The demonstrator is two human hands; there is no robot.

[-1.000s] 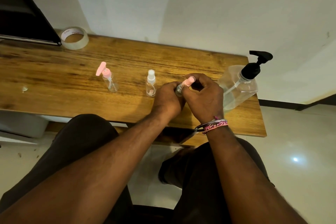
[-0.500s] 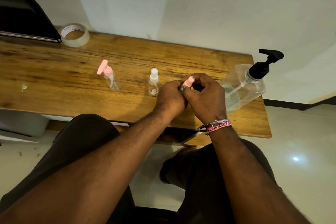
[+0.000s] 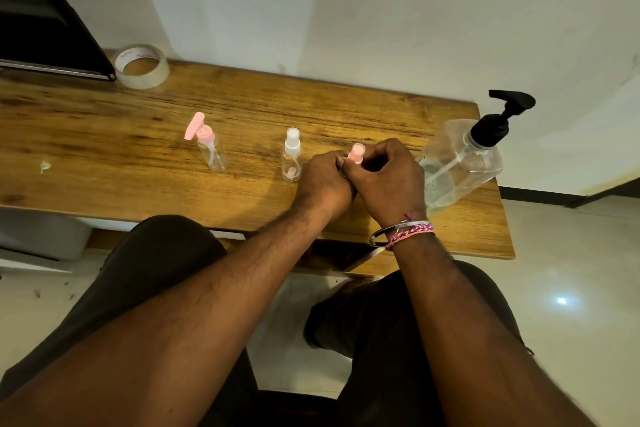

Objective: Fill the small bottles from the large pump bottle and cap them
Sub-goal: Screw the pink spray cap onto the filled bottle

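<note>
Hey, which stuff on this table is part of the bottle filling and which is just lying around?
Job: pump bottle, pink-pump bottle, white-cap bottle, pink cap gripped by right hand, left hand.
Lying about: tape roll, black case.

I see three small bottles and one large one on the wooden table (image 3: 104, 114). The large pump bottle (image 3: 460, 163) stands at the right end, clear and square-sided, with a black pump head and a low level of clear liquid. The small bottle with the pink pump (image 3: 209, 146) stands upright to the left, looking empty. Right of it stands the small clear bottle with the white spray cap (image 3: 292, 159). Just right of that, only the pink cap (image 3: 356, 153) of the third small bottle shows; its body is hidden.
</note>
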